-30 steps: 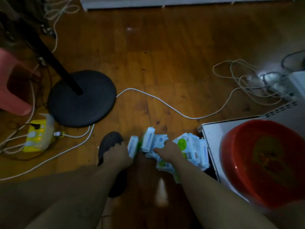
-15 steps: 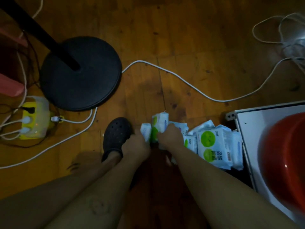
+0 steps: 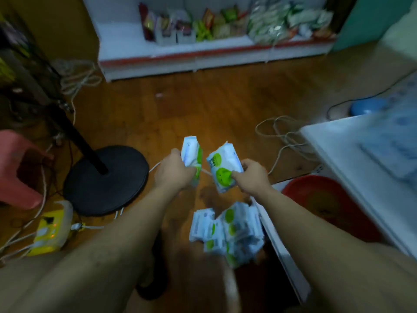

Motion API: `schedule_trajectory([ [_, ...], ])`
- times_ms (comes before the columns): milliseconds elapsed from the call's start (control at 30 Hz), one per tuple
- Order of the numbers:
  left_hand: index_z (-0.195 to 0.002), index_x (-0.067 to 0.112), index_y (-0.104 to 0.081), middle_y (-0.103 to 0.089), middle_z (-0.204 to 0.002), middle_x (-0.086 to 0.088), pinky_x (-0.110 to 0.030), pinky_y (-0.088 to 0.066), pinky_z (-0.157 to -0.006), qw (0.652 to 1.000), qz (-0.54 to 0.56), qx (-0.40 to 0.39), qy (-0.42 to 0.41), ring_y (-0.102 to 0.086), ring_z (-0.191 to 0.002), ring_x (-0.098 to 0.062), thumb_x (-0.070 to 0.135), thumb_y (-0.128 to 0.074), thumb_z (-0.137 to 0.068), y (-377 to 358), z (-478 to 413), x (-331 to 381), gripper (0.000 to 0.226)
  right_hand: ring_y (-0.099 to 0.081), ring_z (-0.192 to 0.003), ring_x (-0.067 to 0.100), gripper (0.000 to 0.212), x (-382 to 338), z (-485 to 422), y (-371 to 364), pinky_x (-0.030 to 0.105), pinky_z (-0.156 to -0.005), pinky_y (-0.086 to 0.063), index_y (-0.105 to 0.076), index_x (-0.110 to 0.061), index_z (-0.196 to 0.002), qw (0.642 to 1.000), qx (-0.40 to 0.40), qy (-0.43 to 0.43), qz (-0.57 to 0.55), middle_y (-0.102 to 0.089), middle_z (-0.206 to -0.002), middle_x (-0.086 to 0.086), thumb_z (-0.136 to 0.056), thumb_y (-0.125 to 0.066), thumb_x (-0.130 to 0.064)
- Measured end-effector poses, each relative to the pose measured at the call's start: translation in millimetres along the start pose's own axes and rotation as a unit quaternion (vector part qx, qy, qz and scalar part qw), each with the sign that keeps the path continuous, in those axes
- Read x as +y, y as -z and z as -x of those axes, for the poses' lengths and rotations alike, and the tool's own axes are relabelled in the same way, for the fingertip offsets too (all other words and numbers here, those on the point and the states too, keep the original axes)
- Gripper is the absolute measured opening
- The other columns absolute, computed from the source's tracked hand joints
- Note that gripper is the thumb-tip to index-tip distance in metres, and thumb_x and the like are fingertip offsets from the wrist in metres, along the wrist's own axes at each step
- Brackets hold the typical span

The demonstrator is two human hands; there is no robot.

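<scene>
The fingers point(image 3: 174, 152) of the left hand point(image 3: 173, 172) are curled tight round a white soft plastic pack with a green side point(image 3: 191, 158). It stands nearly upright and edge-on, and blur hides whether it is one pack or two pressed together. The fingers point(image 3: 246, 164) of the right hand point(image 3: 252, 177) wrap the right edge of a white soft plastic pack printed with green round faces point(image 3: 222, 169). The thumb lies on its front and the pack is tilted.

Both packs are in the air above the brown wooden floor point(image 3: 203, 109), just beside each other with a narrow gap between them.

Nearer, under the right hand, a heap of white-and-green packs point(image 3: 228, 231) lies on the floor. It sits against the left edge of a white flat board point(image 3: 282, 247), which carries a red round plastic basin point(image 3: 327, 199).

To the left stands a black round stand base point(image 3: 106, 184) with its pole slanting up to the left. Near that are a yellow power strip point(image 3: 50, 229) and, at the left edge, a pink plastic stool point(image 3: 18, 170).

Right of the hands a coil of white cable point(image 3: 284, 136) lies on the floor. Far off, a white low shelf with red trim point(image 3: 180, 64) holds colourful snack packets point(image 3: 225, 23).
</scene>
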State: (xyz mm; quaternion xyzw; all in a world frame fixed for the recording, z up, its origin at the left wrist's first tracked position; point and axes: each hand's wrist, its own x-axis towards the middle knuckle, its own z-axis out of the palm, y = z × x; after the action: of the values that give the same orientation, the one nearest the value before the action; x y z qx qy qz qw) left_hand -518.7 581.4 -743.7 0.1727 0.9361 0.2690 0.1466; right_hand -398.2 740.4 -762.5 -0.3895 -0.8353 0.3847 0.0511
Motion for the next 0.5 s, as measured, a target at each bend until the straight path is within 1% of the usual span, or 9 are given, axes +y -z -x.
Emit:
schedule_trajectory([
  [33,-0.105,0.014,-0.050,-0.063,-0.104,-0.010,-0.034,-0.042,-0.066,1.000,0.006,0.012,-0.017,-0.056,-0.087,-0.032,0.031,-0.067,-0.078,9.0,8.2,20.6,0.036,-0.064,-0.087,0.030,0.017,-4.1,7.7,23.7,0.036,-0.070,-0.050,-0.065,-0.016,-0.094,1.000,0.018,0.005,-0.005,-0.070,-0.094,0.009,-0.078,-0.068,-0.023],
  [100,-0.110,0.016,-0.052,-0.064,-0.107,-0.008,-0.034,-0.044,-0.069,0.997,0.028,0.037,-0.053,-0.059,-0.093,-0.032,0.031,-0.068,-0.078,22.7,26.5,63.5,0.038,-0.063,-0.090,0.027,0.021,-9.5,25.7,72.5,0.032,-0.072,-0.048,-0.065,-0.016,-0.099,0.998,0.056,0.019,0.005,-0.069,-0.097,0.007,-0.079,-0.067,-0.025],
  [200,-0.109,0.020,-0.052,-0.065,-0.107,-0.005,-0.035,-0.049,-0.073,0.991,0.049,0.064,-0.104,-0.061,-0.095,-0.030,0.037,-0.069,-0.076,33.0,57.4,126.5,0.040,-0.062,-0.093,0.026,0.025,-12.6,56.4,141.0,0.032,-0.075,-0.048,-0.066,-0.019,-0.102,0.990,0.132,0.037,0.015,-0.069,-0.100,0.006,-0.078,-0.068,-0.029],
  [333,-0.103,0.022,-0.052,-0.064,-0.106,-0.004,-0.034,-0.051,-0.073,0.983,0.074,0.053,-0.161,-0.062,-0.091,-0.027,0.042,-0.071,-0.074,27.5,99.0,200.0,0.040,-0.063,-0.089,0.024,0.029,-2.9,108.4,216.6,0.035,-0.075,-0.051,-0.065,-0.021,-0.103,0.973,0.227,0.038,0.036,-0.069,-0.093,0.001,-0.076,-0.065,-0.030],
  [400,-0.100,0.023,-0.050,-0.063,-0.100,-0.002,-0.037,-0.055,-0.073,0.976,0.097,0.040,-0.189,-0.062,-0.086,-0.025,0.043,-0.070,-0.074,19.4,119.1,235.4,0.039,-0.063,-0.089,0.026,0.028,9.6,131.6,254.7,0.034,-0.074,-0.051,-0.064,-0.020,-0.103,0.964,0.261,0.028,0.051,-0.069,-0.093,0.003,-0.076,-0.063,-0.030],
  [433,-0.099,0.023,-0.050,-0.061,-0.096,0.000,-0.036,-0.055,-0.071,0.973,0.107,0.032,-0.201,-0.061,-0.084,-0.024,0.043,-0.070,-0.074,15.8,128.4,252.3,0.038,-0.063,-0.091,0.027,0.028,16.4,141.0,274.0,0.033,-0.074,-0.050,-0.064,-0.019,-0.102,0.959,0.277,0.019,0.056,-0.069,-0.096,0.004,-0.077,-0.063,-0.030],
  [500,-0.099,0.021,-0.052,-0.057,-0.090,0.002,-0.032,-0.048,-0.064,0.967,0.126,0.012,-0.222,-0.057,-0.079,-0.022,0.042,-0.069,-0.075,10.0,144.7,283.3,0.036,-0.062,-0.096,0.028,0.025,29.0,158.0,311.5,0.031,-0.076,-0.047,-0.064,-0.020,-0.102,0.951,0.302,0.002,0.061,-0.068,-0.102,0.005,-0.079,-0.063,-0.030],
])
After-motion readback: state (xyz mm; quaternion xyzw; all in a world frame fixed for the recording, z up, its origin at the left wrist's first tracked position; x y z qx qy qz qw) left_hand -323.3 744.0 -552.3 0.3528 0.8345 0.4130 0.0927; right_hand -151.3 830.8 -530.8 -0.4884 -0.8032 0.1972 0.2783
